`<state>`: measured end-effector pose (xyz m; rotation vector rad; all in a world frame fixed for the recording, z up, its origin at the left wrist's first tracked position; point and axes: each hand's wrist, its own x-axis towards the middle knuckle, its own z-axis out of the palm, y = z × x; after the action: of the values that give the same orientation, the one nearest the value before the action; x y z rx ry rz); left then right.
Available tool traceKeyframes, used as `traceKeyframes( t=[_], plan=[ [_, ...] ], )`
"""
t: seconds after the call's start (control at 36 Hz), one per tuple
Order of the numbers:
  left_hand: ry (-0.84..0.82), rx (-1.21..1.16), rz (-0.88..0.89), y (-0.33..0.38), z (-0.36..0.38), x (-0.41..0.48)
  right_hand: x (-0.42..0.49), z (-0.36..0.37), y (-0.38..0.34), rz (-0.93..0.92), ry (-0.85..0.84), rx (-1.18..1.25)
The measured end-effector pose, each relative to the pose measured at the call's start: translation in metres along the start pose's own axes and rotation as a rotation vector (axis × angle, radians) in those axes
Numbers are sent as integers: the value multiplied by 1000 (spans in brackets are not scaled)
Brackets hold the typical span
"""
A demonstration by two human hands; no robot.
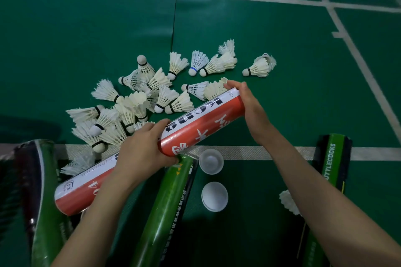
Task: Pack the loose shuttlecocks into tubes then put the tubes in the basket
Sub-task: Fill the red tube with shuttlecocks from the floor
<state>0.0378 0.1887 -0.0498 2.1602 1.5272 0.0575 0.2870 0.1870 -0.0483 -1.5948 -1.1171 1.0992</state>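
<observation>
The left grip (141,147) is closed around the near end of a red-and-white tube (201,121), fingers curled over the top and thumb beneath. The right grip (249,104) is wrapped over the far end of the same tube, fingertips curled across its rim. The tube is held off the floor (86,28), tilted, its far end higher in the frame. Feathers of one shuttlecock (216,90) lie just beside the right fingertips; whether it sits inside the tube cannot be told. The loose shuttlecocks (138,102) lie heaped on the green floor beyond and left of the tube, with one stray (260,66) apart to the right. A second red-and-white tube (86,188) lies under the left forearm. Green tubes lie at the left (45,201), the middle (169,201) and the right (329,169) – the middle one's end touches the left grip. Two white caps (211,161) sit between the forearms, the farther one at the edge of the white line (368,153). Open floor extends beyond the heap and to the right.
</observation>
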Motion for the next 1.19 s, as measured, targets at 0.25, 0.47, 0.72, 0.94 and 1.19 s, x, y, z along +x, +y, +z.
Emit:
traceKeyframes(
  t=[0.25, 0.47, 0.72, 0.94, 1.19],
  plan=[
    [-38, 32, -115, -3, 6, 1, 18, 14, 14, 104, 11, 91],
    [25, -123, -252, -17, 11, 2, 62, 24, 47, 119, 171, -404],
    [9, -155, -305, -32, 12, -1, 91, 29, 42, -91, -102, -1122],
    [5, -156, -320, -37, 11, -4, 85, 30, 43, -215, 18, -1277],
    [-26, -157, -284, -30, 5, -5, 43, 7, 32, -22, 221, -369]
  ],
)
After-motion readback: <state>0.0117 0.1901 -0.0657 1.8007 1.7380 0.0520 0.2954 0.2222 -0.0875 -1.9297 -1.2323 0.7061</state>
